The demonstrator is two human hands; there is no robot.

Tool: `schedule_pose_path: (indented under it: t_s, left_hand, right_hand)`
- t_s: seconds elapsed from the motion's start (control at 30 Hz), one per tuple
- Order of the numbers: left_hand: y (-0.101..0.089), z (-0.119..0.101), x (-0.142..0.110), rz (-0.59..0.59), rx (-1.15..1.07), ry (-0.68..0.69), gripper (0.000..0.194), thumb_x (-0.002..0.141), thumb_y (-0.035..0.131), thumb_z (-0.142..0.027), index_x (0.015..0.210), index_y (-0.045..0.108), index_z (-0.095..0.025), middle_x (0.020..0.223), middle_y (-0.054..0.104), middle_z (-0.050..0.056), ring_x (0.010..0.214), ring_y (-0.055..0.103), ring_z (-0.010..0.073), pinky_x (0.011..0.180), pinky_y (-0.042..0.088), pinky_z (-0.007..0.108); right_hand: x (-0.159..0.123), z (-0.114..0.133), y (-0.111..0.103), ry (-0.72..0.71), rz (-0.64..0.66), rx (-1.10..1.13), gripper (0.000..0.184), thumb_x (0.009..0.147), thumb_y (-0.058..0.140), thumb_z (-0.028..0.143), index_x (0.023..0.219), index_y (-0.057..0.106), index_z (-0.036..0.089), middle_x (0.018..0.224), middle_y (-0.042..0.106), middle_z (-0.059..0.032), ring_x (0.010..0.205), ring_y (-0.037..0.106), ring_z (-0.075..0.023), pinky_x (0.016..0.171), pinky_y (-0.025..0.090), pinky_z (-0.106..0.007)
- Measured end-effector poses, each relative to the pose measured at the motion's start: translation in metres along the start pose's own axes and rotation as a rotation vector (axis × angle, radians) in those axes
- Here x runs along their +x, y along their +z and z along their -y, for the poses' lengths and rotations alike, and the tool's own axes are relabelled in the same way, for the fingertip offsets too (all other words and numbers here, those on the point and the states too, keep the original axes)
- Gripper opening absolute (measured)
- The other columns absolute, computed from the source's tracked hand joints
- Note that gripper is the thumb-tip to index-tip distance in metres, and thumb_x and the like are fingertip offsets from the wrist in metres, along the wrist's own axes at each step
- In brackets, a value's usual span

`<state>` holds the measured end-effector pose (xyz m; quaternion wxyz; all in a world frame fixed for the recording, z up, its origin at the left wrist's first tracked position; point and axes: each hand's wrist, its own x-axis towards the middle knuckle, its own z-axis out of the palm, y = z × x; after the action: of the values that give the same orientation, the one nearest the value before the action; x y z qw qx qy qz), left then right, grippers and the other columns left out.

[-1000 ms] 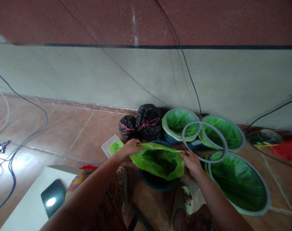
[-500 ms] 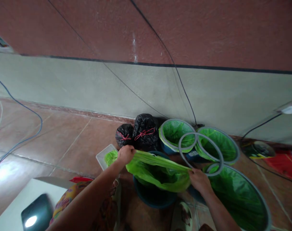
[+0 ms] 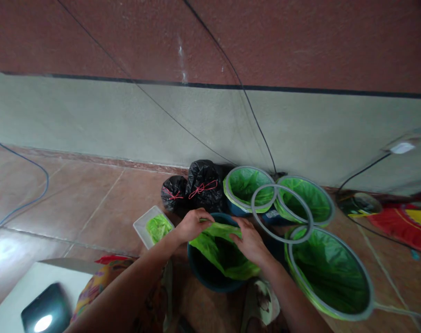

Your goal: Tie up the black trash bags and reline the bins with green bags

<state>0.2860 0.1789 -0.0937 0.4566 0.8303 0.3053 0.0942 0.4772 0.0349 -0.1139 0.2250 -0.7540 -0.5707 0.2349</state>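
A bright green plastic bag (image 3: 221, 253) hangs partly inside a dark teal bucket (image 3: 210, 283), draped over its near rim, with its dark inside showing. My left hand (image 3: 192, 225) grips the bag's edge at the far left of the bucket rim. My right hand (image 3: 250, 240) is closed on the same bag near the middle of the bucket, close to my left hand. Part of the rim is hidden by the bag and my hands.
Around the bucket stand several green-lined bins with grey rims, such as the large one (image 3: 330, 273). A loose grey ring (image 3: 281, 212) rests on them. Behind stand tied black bags (image 3: 205, 187). To the left is a white tray (image 3: 153, 226) holding green plastic.
My hands have moved closer together, with the right hand shifting left. The bag, stretched taut between them before, is now gathered and sits lower over the bucket.
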Motion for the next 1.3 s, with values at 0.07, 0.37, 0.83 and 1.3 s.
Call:
schedule_pose_path:
  t_s: [0.07,0.37,0.83,1.3]
  left_hand:
    - [0.002,-0.002,-0.001,0.025,-0.002,0.04,0.021,0.083,0.057,-0.016,0.09,0.077,-0.019,0.089,0.066,0.003,0.081,0.063,0.0125,0.076,0.048,0.021]
    - [0.0,0.002,-0.005,0.019,0.219,-0.001,0.022,0.079,0.059,-0.016,0.095,0.074,-0.02,0.092,0.067,0.003,0.085,0.063,0.0148,0.08,0.047,0.022]
    - [0.004,-0.005,-0.006,0.148,-0.53,-0.171,0.043,0.079,0.069,-0.044,0.107,0.069,-0.012,0.091,0.071,0.005,0.076,0.064,0.0143,0.07,0.05,0.024]
    - [0.015,-0.004,-0.008,-0.075,0.198,0.003,0.023,0.086,0.054,-0.016,0.102,0.069,-0.018,0.102,0.067,0.006,0.095,0.063,0.0173,0.089,0.049,0.027]
  right_hand:
    - [0.002,0.003,0.0,0.013,0.066,0.029,0.048,0.083,0.057,0.022,0.13,0.055,0.017,0.124,0.065,-0.0115,0.117,0.058,-0.024,0.103,0.043,-0.039]
    - [0.007,0.004,-0.016,0.144,-0.001,-0.064,0.023,0.088,0.05,0.025,0.088,0.072,0.021,0.089,0.072,-0.0042,0.08,0.065,-0.0175,0.073,0.044,-0.028]
    - [0.004,-0.004,-0.022,0.147,0.009,0.012,0.054,0.074,0.048,0.009,0.127,0.057,0.016,0.13,0.062,-0.012,0.12,0.058,-0.022,0.107,0.041,-0.035]
    - [0.005,0.029,-0.006,0.037,0.066,-0.024,0.012,0.083,0.056,0.022,0.085,0.068,0.021,0.085,0.07,-0.0038,0.078,0.064,-0.0178,0.074,0.043,-0.028]
